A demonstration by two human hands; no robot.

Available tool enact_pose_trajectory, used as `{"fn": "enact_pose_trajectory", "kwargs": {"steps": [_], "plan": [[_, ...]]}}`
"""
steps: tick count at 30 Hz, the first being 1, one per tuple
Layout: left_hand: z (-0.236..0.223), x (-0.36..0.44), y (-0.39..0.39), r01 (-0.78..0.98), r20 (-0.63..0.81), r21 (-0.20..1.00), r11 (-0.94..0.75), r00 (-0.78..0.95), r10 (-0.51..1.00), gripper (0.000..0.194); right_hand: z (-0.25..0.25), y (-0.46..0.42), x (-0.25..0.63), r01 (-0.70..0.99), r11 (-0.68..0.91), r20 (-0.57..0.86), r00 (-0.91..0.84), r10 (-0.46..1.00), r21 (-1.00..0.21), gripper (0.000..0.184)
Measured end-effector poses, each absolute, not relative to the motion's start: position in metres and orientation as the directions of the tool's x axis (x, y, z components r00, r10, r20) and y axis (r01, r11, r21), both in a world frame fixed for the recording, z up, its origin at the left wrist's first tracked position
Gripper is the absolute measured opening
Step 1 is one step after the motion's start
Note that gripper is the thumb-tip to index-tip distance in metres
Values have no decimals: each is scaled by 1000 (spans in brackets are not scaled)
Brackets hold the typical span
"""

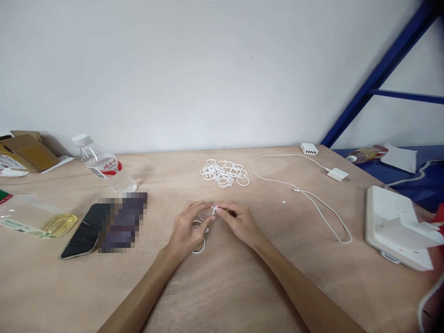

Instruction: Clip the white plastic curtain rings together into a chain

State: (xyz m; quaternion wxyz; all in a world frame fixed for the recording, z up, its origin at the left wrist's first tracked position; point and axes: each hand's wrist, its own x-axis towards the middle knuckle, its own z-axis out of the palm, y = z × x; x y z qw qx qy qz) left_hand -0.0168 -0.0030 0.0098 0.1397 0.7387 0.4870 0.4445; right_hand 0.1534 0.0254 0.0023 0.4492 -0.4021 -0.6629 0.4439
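White plastic rings (pixel 200 233) are what both hands are busy with, close to the near-middle of the plywood table (pixel 222 286). The left hand (pixel 187 230) is curled over a short chain of them, with one loop poking out below the palm and resting on the wood, while the right hand (pixel 239 221) pinches a small white piece (pixel 214 210) between thumb and fingertip, right where the two hands meet. So both hands are closed narrow, fingertips nearly touching. If I were doing this step, I'd say keep the chain flat on the table so it doesn't twist, hold the ring steady with the left hand, and let the right do the fine work with the pinch kept near the joining point. Can't tell from here whether the rings have a split or a clip, it's too small. The loose pile of rings (pixel 225 173) sits farther back, well apart from the hands, so another one means a reach forward. Containers: a clear water bottle (pixel 104 165) with a white cap lies tilted at the left, looks close to empty. A clear plastic bag (pixel 36 219) nearer the left edge has something yellowish in it, can't say what. The cardboard box (pixel 27 152) in the far left corner is open, contents not visible.
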Motion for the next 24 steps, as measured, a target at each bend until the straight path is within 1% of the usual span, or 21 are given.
{"fn": "enact_pose_trajectory", "kwargs": {"steps": [4, 8, 12, 14, 17, 20, 23, 24], "plan": [[11, -14, -4, 571, 566, 630, -525, 125, 815, 18, 3, 26, 155, 81, 255, 225, -271, 936, -964, 20], [12, -11, -5, 586, 565, 615, -528, 139, 813, 11, 6, 25, 156, 81, 250, 221, -262, 939, -965, 20], [9, -14, -2, 635, 553, 583, -507, 147, 820, 13, 4, 25, 154, 127, 252, 219, -227, 949, -959, 20], [7, -19, 0, 682, 521, 554, -477, 164, 838, 13, 2, 25, 152, 168, 248, 217, -182, 959, -954, 20], [7, -28, 2, 764, 438, 487, -423, 206, 875, 18, -1, 26, 150, 219, 240, 216, -125, 968, -946, 21], [14, -36, 6, 819, 416, 424, -388, 205, 886, 23, -2, 27, 150, 244, 252, 227, -127, 966, -936, 20], [22, -35, 20, 831, 413, 446, -332, 138, 900, 25, -2, 28, 150, 233, 241, 220, -115, 969, -942, 20], [24, -32, 27, 829, 401, 454, -328, 139, 905, 25, -2, 28, 150, 222, 230, 212, -102, 972, -947, 20]]}}
